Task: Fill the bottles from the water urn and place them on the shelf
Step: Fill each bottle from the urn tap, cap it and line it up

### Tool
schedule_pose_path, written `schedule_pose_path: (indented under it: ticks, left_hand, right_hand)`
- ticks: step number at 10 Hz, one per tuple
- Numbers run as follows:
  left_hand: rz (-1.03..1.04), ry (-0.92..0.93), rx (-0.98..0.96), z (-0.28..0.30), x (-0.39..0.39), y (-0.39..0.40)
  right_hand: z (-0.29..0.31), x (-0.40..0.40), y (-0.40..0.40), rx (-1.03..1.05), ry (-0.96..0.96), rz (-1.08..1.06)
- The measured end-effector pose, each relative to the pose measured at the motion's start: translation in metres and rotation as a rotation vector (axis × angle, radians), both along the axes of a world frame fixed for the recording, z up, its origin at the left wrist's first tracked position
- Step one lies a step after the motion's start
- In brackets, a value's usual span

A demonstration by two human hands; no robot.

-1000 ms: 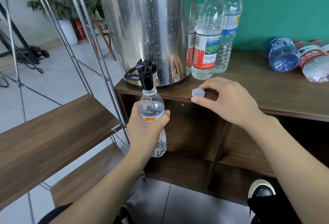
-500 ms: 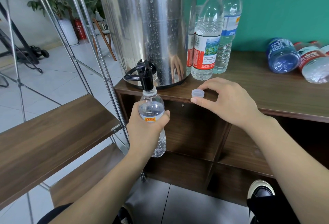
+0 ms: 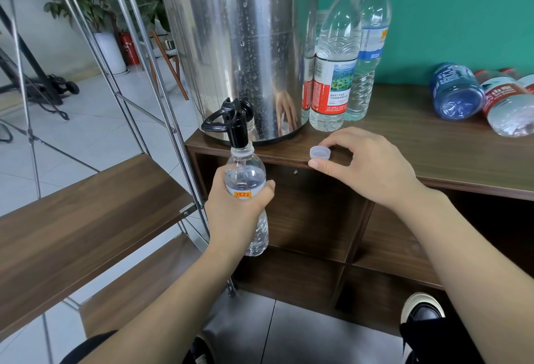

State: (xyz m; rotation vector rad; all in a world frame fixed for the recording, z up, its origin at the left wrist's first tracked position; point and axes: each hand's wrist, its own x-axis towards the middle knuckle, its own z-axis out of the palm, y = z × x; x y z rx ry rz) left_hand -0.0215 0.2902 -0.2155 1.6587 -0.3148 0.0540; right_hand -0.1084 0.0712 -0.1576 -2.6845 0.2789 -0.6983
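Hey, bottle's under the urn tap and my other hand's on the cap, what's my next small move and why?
Probably hold steady: the left hand grips the bottle with its mouth at the black tap, water near the shoulder. Once full, shut the tap, then lift the cap pinched by the right hand.

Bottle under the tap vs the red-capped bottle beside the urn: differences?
The bottle under the tap is uncapped, gripped by the left hand in mid-air; the red-capped bottle is sealed and stands on the cabinet top. The first looks smaller, with a yellow label; the second's label is red and white. Both are clear plastic, upright.
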Motion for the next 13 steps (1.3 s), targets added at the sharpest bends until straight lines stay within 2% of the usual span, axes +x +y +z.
schedule_pose_path:
  ticks: [13]
  left_hand:
    - [-0.017, -0.002, -0.004, 0.0011, 0.0000, 0.0005]
  right_hand:
    - [-0.0034, 0.0024, -0.0024, -0.015, -0.011, 0.013]
